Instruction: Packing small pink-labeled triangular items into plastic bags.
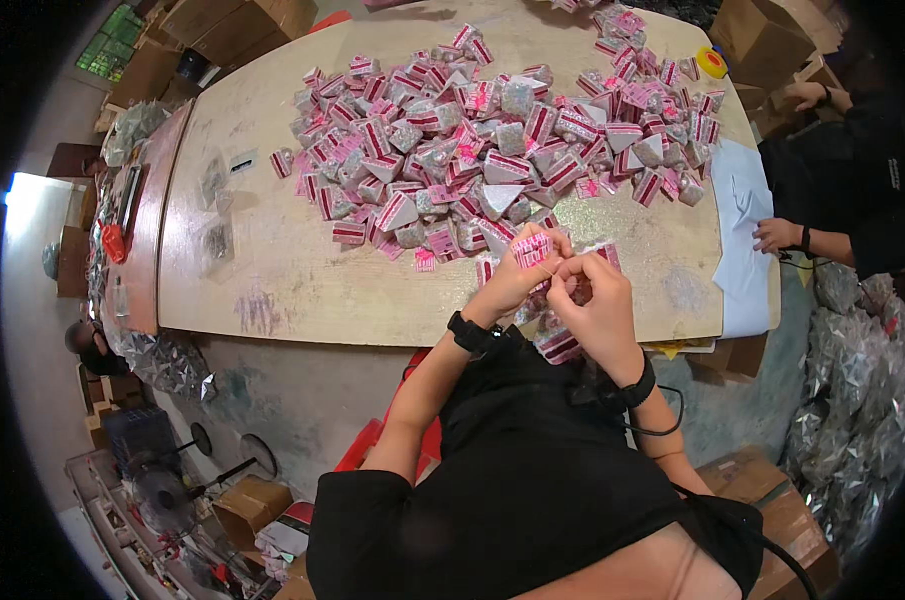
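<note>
Pink-striped packet (pixel 533 249) is being pinched between left hand (pixel 518 280) and right hand (pixel 598 300), just below the packet heap (pixel 493 140), apparently for folding.

view: head, one only | position: worn on the person's head, above the worktop (pixel 273 290) | facing: steeply down and forward | range: close over the raised forearms, far worktop edge farther off | lens: wide fisheye, edges bend, dark rim
</note>
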`<state>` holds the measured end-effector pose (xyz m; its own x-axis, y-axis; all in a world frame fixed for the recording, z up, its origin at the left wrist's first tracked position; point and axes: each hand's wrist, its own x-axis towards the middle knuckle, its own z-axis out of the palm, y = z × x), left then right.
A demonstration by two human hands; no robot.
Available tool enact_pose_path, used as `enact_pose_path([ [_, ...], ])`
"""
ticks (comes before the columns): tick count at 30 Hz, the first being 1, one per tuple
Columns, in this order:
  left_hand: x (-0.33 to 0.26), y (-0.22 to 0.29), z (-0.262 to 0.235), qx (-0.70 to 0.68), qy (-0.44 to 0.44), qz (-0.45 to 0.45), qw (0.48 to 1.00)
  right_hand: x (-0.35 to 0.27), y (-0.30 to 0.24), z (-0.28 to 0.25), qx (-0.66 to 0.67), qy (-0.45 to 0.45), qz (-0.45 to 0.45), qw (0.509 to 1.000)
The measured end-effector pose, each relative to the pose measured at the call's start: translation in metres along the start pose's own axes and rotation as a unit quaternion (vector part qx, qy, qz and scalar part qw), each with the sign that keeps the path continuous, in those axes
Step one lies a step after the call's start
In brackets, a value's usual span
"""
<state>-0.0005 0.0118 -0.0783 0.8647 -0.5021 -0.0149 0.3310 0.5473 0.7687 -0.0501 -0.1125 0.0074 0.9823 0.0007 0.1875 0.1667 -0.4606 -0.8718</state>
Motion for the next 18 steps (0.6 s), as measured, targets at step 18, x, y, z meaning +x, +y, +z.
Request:
enact_pose_path([
  [18,-0.007,0.007,-0.002,0.007,-0.029,0.015,0.999,-0.004,-0.002,0.011,-0.026,0.044,-0.013,0.999],
])
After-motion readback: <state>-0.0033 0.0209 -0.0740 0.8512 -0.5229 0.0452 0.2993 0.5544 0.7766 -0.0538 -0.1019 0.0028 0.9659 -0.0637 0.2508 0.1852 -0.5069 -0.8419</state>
